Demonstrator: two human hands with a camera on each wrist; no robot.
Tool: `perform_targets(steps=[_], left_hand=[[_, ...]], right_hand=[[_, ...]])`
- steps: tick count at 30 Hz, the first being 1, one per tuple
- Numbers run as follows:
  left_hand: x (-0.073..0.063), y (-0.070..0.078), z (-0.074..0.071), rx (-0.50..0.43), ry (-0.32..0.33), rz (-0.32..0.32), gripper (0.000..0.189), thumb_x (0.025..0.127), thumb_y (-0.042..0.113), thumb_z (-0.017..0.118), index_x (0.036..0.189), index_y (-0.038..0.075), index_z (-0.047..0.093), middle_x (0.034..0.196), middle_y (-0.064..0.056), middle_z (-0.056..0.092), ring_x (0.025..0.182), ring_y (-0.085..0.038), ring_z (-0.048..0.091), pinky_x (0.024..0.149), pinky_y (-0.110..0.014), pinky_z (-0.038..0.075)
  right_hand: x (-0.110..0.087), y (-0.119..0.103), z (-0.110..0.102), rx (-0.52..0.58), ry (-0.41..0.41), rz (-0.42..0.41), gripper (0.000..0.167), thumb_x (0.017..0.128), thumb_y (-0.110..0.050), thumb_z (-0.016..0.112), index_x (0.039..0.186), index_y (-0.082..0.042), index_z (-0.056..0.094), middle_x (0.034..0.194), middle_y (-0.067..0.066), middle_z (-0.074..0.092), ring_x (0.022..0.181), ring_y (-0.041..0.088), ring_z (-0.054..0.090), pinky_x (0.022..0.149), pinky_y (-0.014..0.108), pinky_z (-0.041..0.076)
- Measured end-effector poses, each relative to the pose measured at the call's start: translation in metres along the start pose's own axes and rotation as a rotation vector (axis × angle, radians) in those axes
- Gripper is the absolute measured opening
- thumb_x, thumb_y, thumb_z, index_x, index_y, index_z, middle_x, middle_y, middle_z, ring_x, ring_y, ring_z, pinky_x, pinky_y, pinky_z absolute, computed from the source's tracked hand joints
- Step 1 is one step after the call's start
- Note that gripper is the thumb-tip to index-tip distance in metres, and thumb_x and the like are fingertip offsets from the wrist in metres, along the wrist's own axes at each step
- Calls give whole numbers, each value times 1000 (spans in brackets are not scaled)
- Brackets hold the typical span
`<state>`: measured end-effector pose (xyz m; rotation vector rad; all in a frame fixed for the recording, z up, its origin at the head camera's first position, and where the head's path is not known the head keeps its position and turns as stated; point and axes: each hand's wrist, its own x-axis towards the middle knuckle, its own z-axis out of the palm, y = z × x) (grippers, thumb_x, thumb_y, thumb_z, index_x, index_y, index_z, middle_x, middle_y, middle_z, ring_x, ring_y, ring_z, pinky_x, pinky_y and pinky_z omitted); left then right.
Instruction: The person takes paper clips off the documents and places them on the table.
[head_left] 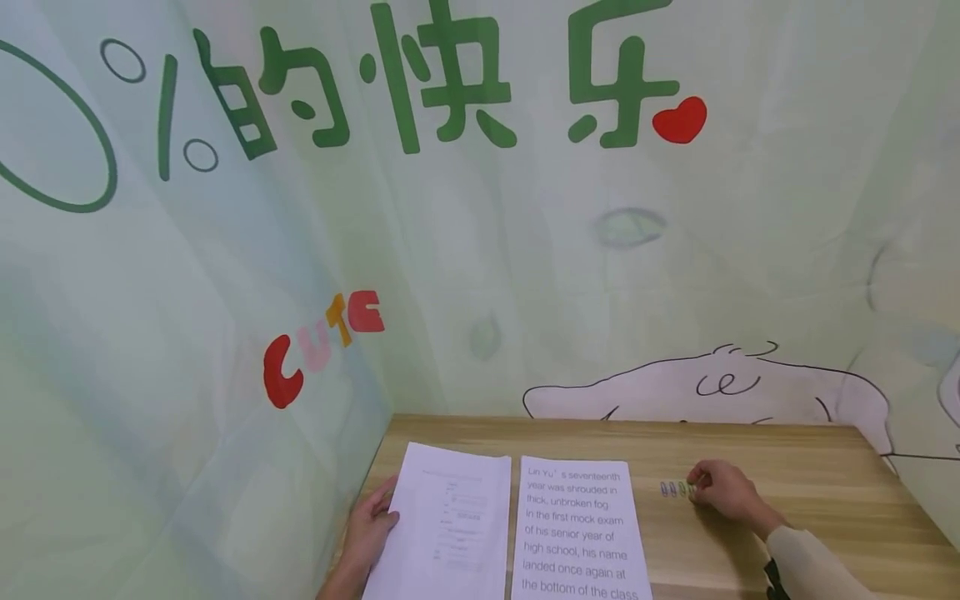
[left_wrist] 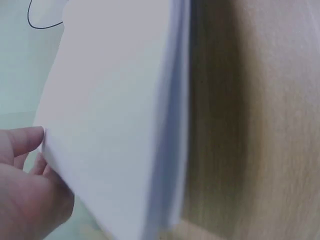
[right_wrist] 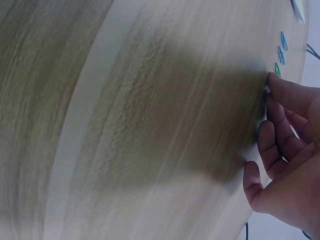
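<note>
On the left, my left hand (head_left: pixel 367 527) pinches the left edge of some printed white sheets (head_left: pixel 450 525). The left wrist view has the thumb and fingers (left_wrist: pixel 32 140) at the edge of the sheets (left_wrist: pixel 105 100), which are lifted off the table at an angle. To the right, my right hand (head_left: pixel 723 489) is down at the end of a short row of small coloured paper clips (head_left: pixel 673 490). Its thumb and a finger pinch the end clip, mostly hidden by the fingertips. In the right wrist view, a green clip (right_wrist: pixel 277 69) lies right beside the fingertips, with blue clips beyond.
A large-print English page (head_left: pixel 573 533) lies flat between the lifted sheets and the paper clips. The wooden table (head_left: pixel 810 467) meets a printed fabric backdrop (head_left: pixel 487 250) at its back and left side.
</note>
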<state>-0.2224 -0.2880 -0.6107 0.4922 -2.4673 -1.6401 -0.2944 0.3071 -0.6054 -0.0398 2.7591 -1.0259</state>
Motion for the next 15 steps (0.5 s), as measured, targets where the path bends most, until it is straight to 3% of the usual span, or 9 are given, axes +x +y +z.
perform_targets(steps=[7, 10, 15], left_hand=[[-3, -7, 1, 85, 53, 48, 59, 89, -9, 60, 147, 2, 60, 129, -32, 69, 114, -43, 69, 84, -41, 61], [-4, -6, 0, 145, 65, 100, 55, 89, -5, 60, 144, -3, 62, 125, -32, 70, 111, -45, 70, 86, -48, 62], [-5, -1, 1, 240, 75, 113, 52, 93, 0, 62, 145, 0, 61, 127, -28, 70, 115, -47, 69, 93, -56, 59]], right_hand=[[0, 2, 0, -19, 14, -27, 20, 86, -4, 78, 104, -2, 70, 92, 3, 69, 83, 19, 61, 73, 36, 48], [1, 4, -1, -34, 35, -44, 20, 87, -6, 78, 106, -3, 71, 92, 2, 69, 83, 18, 61, 76, 38, 46], [0, 5, 0, -37, 44, -52, 22, 87, -8, 79, 107, -3, 72, 92, 2, 69, 84, 18, 61, 77, 39, 44]])
